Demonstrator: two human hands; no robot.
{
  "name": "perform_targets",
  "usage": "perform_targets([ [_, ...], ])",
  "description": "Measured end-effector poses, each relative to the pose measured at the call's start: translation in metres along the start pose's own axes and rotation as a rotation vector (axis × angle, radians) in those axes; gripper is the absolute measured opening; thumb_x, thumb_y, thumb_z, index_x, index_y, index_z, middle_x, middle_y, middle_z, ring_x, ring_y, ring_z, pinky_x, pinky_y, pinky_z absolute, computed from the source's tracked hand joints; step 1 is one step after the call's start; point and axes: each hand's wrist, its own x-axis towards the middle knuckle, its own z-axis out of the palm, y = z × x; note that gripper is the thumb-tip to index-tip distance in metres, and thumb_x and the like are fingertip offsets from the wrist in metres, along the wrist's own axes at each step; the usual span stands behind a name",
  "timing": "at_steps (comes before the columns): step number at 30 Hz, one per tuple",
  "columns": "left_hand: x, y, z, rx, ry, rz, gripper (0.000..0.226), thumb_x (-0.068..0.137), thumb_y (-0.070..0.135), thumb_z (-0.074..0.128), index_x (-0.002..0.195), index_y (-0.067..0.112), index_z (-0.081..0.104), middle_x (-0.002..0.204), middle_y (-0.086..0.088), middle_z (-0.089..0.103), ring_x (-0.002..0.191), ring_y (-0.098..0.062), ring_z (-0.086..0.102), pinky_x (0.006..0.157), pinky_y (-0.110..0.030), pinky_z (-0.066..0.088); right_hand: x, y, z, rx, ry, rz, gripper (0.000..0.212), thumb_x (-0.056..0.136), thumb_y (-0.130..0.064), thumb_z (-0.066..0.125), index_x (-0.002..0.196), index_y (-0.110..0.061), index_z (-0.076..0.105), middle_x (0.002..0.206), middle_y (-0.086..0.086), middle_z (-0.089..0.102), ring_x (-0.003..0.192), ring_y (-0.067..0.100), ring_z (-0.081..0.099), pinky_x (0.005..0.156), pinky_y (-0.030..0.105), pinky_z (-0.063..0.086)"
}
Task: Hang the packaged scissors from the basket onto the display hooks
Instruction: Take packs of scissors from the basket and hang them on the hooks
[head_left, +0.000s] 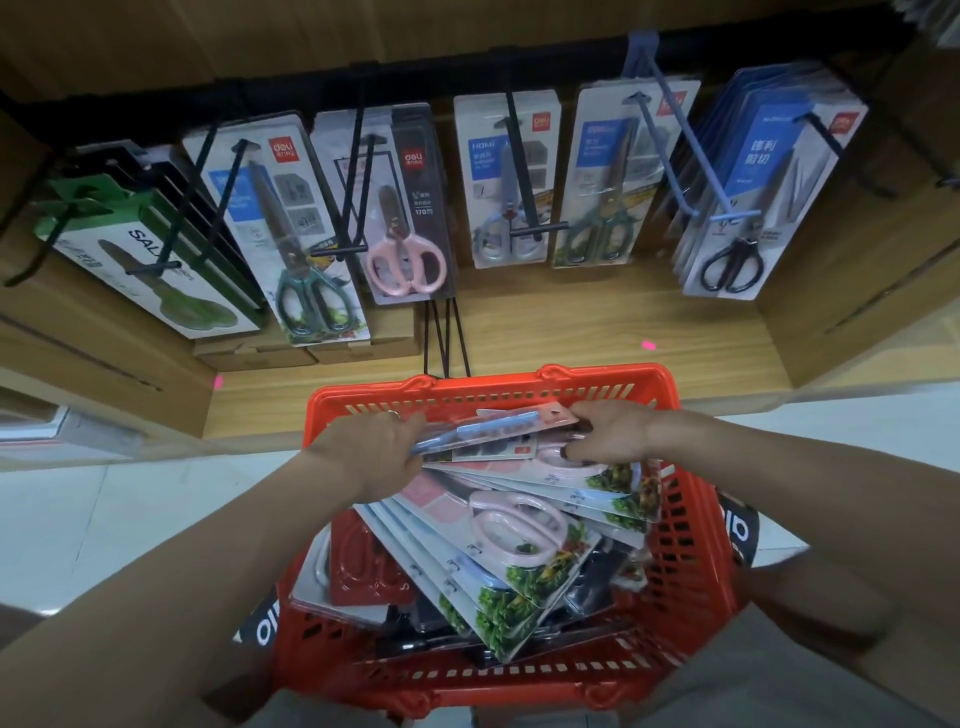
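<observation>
A red plastic basket (691, 525) sits in front of me, filled with several packaged scissors. My left hand (371, 449) and my right hand (608, 434) each grip one end of a scissors package (498, 434) held flat over the far end of the basket. Under it lies a fanned stack of packages, one with pink-handled scissors (514, 525). Display hooks (524, 171) jut from a black rail above, most carrying hanging scissors packs. A blue hook (675, 140) sticks out at the right.
A wooden shelf board (571, 332) runs below the hanging packs, with cardboard boxes (311, 351) at its left. Wooden side panels flank the bay. Pale floor tiles (104, 514) lie on either side of the basket. Black basket handles (447, 338) rise behind its far rim.
</observation>
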Motion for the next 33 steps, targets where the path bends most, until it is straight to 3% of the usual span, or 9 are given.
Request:
perform_targets([
  [2, 0.001, -0.007, 0.001, 0.057, 0.039, -0.056, 0.047, 0.111, 0.039, 0.036, 0.152, 0.015, 0.036, 0.123, -0.011, 0.069, 0.109, -0.031, 0.069, 0.075, -0.038, 0.051, 0.004, -0.004, 0.004, -0.004, 0.078, -0.053, 0.040, 0.097, -0.044, 0.061, 0.133, -0.030, 0.058, 0.140, 0.002, 0.057, 0.135, 0.028, 0.052, 0.093, 0.029, 0.042],
  [4, 0.002, -0.016, 0.004, 0.098, 0.047, -0.125, 0.042, 0.112, 0.035, 0.035, 0.148, 0.014, 0.040, 0.120, -0.009, 0.070, 0.106, -0.030, 0.070, 0.076, -0.039, 0.054, 0.006, -0.014, 0.009, 0.016, 0.106, -0.105, 0.010, 0.097, -0.044, 0.058, 0.103, -0.037, 0.056, 0.114, -0.007, 0.059, 0.121, 0.025, 0.057, 0.083, 0.028, 0.043],
  [8, 0.005, -0.019, 0.011, 0.144, 0.016, -0.169, 0.053, 0.111, 0.044, 0.038, 0.156, 0.017, 0.032, 0.135, -0.008, 0.067, 0.123, -0.030, 0.064, 0.090, -0.040, 0.054, 0.008, -0.036, 0.023, 0.007, 0.038, -0.156, 0.054, 0.097, -0.050, 0.060, 0.144, -0.025, 0.055, 0.138, 0.002, 0.061, 0.125, 0.025, 0.058, 0.105, 0.034, 0.050],
  [12, 0.008, -0.003, 0.024, 0.255, -0.015, -0.117, 0.070, 0.109, 0.058, 0.036, 0.163, 0.015, 0.021, 0.141, -0.010, 0.064, 0.132, -0.031, 0.058, 0.093, -0.043, 0.054, 0.015, -0.041, 0.032, -0.114, 0.025, -0.173, 0.041, 0.099, -0.050, 0.059, 0.122, -0.017, 0.066, 0.114, 0.004, 0.068, 0.103, 0.023, 0.064, 0.090, 0.034, 0.055],
  [15, 0.012, 0.000, 0.027, 0.258, 0.025, -0.100, 0.061, 0.110, 0.052, 0.040, 0.156, 0.014, 0.031, 0.136, -0.010, 0.065, 0.126, -0.030, 0.063, 0.090, -0.042, 0.056, 0.016, -0.045, 0.030, -0.262, 0.078, -0.246, 0.032, 0.106, -0.045, 0.050, 0.121, -0.020, 0.063, 0.091, -0.002, 0.061, 0.086, 0.021, 0.060, 0.068, 0.029, 0.044],
  [18, 0.017, 0.000, 0.026, 0.204, 0.064, -0.094, 0.056, 0.110, 0.046, 0.046, 0.155, 0.015, 0.032, 0.135, -0.009, 0.065, 0.123, -0.029, 0.063, 0.088, -0.041, 0.057, 0.016, -0.048, 0.023, -0.527, 0.197, -0.343, 0.024, 0.110, -0.029, 0.045, 0.123, -0.020, 0.063, 0.098, -0.001, 0.066, 0.079, 0.017, 0.061, 0.074, 0.036, 0.054],
  [21, 0.021, -0.002, 0.025, 0.083, 0.099, -0.082, 0.061, 0.106, 0.042, 0.055, 0.157, 0.019, 0.031, 0.135, -0.008, 0.063, 0.120, -0.029, 0.064, 0.079, -0.037, 0.052, 0.010, -0.054, 0.015, -0.749, 0.312, -0.386, 0.016, 0.102, -0.005, 0.047, 0.100, -0.019, 0.052, 0.073, -0.004, 0.052, 0.055, 0.011, 0.040, 0.051, 0.031, 0.034],
  [25, 0.025, -0.015, 0.017, -0.193, 0.122, -0.070, 0.058, 0.100, 0.038, 0.065, 0.151, 0.028, 0.040, 0.125, -0.006, 0.066, 0.110, -0.029, 0.066, 0.074, -0.036, 0.048, -0.011, -0.066, -0.005, -0.837, 0.433, -0.500, 0.023, 0.099, -0.002, 0.051, 0.110, -0.022, 0.050, 0.086, -0.006, 0.060, 0.065, 0.020, 0.052, 0.047, 0.031, 0.020],
  [33, 0.022, -0.016, 0.002, -0.276, 0.245, -0.034, 0.027, 0.107, 0.046, 0.053, 0.127, 0.029, 0.057, 0.100, 0.001, 0.065, 0.089, -0.026, 0.067, 0.067, -0.039, 0.053, -0.058, -0.082, -0.050, -0.650, 0.612, -0.665, 0.019, 0.112, -0.032, 0.039, 0.096, -0.024, 0.045, 0.082, -0.005, 0.052, 0.077, 0.022, 0.054, 0.057, 0.031, 0.034],
])
